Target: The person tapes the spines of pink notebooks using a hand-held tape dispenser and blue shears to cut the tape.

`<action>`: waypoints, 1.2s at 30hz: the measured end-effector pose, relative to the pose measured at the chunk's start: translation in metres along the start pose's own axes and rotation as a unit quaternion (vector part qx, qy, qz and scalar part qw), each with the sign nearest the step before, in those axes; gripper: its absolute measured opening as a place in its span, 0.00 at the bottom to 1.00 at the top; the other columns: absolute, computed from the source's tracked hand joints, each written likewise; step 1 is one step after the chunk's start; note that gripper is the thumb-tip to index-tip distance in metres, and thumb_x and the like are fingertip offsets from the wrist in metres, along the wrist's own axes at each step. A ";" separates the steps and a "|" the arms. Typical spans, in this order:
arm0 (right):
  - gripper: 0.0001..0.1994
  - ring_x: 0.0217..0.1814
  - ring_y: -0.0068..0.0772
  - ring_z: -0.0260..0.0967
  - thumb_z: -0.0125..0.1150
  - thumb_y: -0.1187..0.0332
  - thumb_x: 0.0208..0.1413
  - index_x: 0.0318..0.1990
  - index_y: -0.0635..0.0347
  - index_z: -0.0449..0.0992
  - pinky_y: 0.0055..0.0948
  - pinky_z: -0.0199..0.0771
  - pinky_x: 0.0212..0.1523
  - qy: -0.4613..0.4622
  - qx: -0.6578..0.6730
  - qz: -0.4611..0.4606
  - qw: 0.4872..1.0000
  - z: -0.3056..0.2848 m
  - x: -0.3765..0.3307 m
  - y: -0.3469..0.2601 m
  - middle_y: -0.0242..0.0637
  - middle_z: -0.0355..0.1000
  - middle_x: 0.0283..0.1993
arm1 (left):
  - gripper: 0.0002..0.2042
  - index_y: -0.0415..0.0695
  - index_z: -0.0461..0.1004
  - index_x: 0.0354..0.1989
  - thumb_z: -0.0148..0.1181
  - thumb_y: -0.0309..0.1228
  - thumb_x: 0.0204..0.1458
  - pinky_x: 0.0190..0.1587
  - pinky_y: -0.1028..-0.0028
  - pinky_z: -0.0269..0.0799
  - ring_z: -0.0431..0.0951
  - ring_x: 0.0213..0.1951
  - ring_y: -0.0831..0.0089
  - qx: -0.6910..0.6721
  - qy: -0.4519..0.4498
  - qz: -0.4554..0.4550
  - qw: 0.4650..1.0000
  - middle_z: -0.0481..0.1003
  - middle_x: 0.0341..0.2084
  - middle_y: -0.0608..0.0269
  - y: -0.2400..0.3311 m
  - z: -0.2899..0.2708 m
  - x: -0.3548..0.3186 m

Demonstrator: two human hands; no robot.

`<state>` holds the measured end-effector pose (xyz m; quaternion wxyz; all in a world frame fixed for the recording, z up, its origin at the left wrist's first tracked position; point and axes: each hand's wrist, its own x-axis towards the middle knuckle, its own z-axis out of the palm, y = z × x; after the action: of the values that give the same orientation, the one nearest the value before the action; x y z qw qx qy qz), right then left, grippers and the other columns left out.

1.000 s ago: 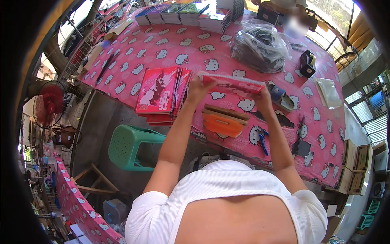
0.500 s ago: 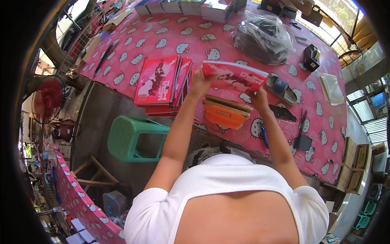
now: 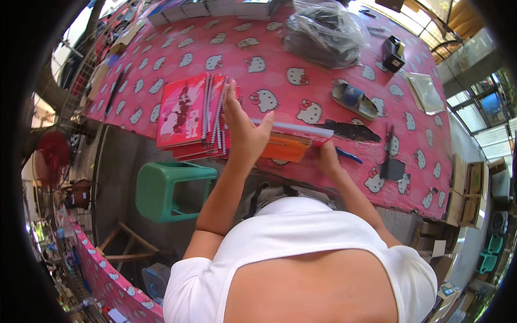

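My left hand [image 3: 247, 129] is held up with its fingers stretched out and the thumb apart, at the left end of a red-covered booklet [image 3: 299, 130]. The booklet stands nearly edge-on to me, so mostly its pale page edge shows. At its right end my right hand [image 3: 328, 159] is closed on the lower corner; its fingertips are partly hidden. Just below the booklet lies an orange block [image 3: 283, 149] with a brown edge. Left of my left hand rests a stack of red spiral notebooks [image 3: 183, 110]. A blue-handled tool [image 3: 349, 155] lies beside my right hand.
On the pink patterned table [image 3: 344, 185] are a slipper [image 3: 354, 101], a plastic bag of dark things [image 3: 323, 37], a tape dispenser [image 3: 393, 54], clear sleeves [image 3: 424, 92] and black coils [image 3: 389, 141]. More books [image 3: 215, 11] line the far edge. A green stool [image 3: 175, 191] stands left.
The booklet has come down nearer to the orange block and turned from cover-up to edge-on. My left hand has let go and straightened its fingers. The view has shifted too.
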<state>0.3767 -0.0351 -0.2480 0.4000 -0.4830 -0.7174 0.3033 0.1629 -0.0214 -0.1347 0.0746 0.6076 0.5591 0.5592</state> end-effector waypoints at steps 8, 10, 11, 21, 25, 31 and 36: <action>0.21 0.51 0.51 0.64 0.69 0.67 0.38 0.42 0.61 0.73 0.44 0.64 0.52 0.053 -0.303 -0.007 0.952 -0.079 -0.001 0.028 0.50 0.67 0.48 | 0.37 0.42 0.49 0.66 0.57 0.42 0.50 0.65 0.48 0.37 0.55 0.64 0.56 0.187 -0.321 0.192 0.908 0.54 0.63 0.50 0.015 0.053 -0.052; 0.18 0.50 0.49 0.67 0.68 0.62 0.43 0.39 0.62 0.75 0.41 0.68 0.49 0.166 -0.371 0.165 0.899 -0.151 0.002 0.075 0.47 0.71 0.42 | 0.27 0.43 0.63 0.58 0.60 0.37 0.49 0.62 0.52 0.47 0.69 0.52 0.59 0.125 -0.280 0.208 0.929 0.70 0.50 0.56 0.023 0.055 -0.046; 0.16 0.47 0.49 0.69 0.66 0.61 0.46 0.37 0.65 0.75 0.42 0.69 0.46 0.201 -0.434 0.267 0.836 -0.169 0.001 0.092 0.50 0.72 0.39 | 0.24 0.43 0.67 0.54 0.60 0.35 0.48 0.61 0.53 0.50 0.71 0.49 0.60 0.093 -0.287 0.195 0.933 0.73 0.45 0.58 0.022 0.056 -0.044; 0.10 0.45 0.52 0.70 0.56 0.68 0.52 0.40 0.62 0.76 0.43 0.69 0.44 0.127 -0.389 0.257 0.876 -0.194 0.000 0.098 0.50 0.72 0.40 | 0.08 0.43 0.76 0.33 0.63 0.30 0.46 0.53 0.60 0.63 0.77 0.35 0.65 -0.024 -0.247 0.158 0.956 0.77 0.28 0.61 0.020 0.056 -0.032; 0.09 0.41 0.46 0.71 0.54 0.72 0.53 0.41 0.59 0.77 0.38 0.70 0.41 0.128 -0.242 0.097 0.957 -0.152 0.003 0.029 0.46 0.72 0.37 | 0.07 0.43 0.76 0.34 0.63 0.30 0.46 0.54 0.61 0.62 0.77 0.34 0.64 -0.050 -0.262 0.108 0.958 0.77 0.28 0.61 0.021 0.051 -0.030; 0.10 0.30 0.24 0.67 0.60 0.74 0.52 0.42 0.57 0.80 0.24 0.67 0.32 0.025 0.045 0.031 0.998 -0.095 0.001 -0.061 0.34 0.70 0.31 | 0.06 0.42 0.76 0.31 0.65 0.27 0.44 0.54 0.60 0.63 0.77 0.37 0.64 -0.077 -0.239 0.140 0.958 0.78 0.30 0.62 0.014 0.052 -0.031; 0.09 0.28 0.30 0.68 0.63 0.76 0.48 0.38 0.59 0.80 0.26 0.68 0.30 -0.068 -0.029 -0.003 0.997 -0.100 0.013 -0.075 0.36 0.71 0.30 | 0.06 0.43 0.77 0.29 0.66 0.23 0.41 0.53 0.62 0.64 0.77 0.43 0.64 -0.070 -0.202 0.206 0.955 0.77 0.33 0.63 0.013 0.041 -0.049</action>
<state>0.4271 -0.0444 -0.1327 0.3373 -0.4708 -0.7528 0.3130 0.2143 -0.0419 -0.1698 0.1114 0.8028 0.3548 0.4661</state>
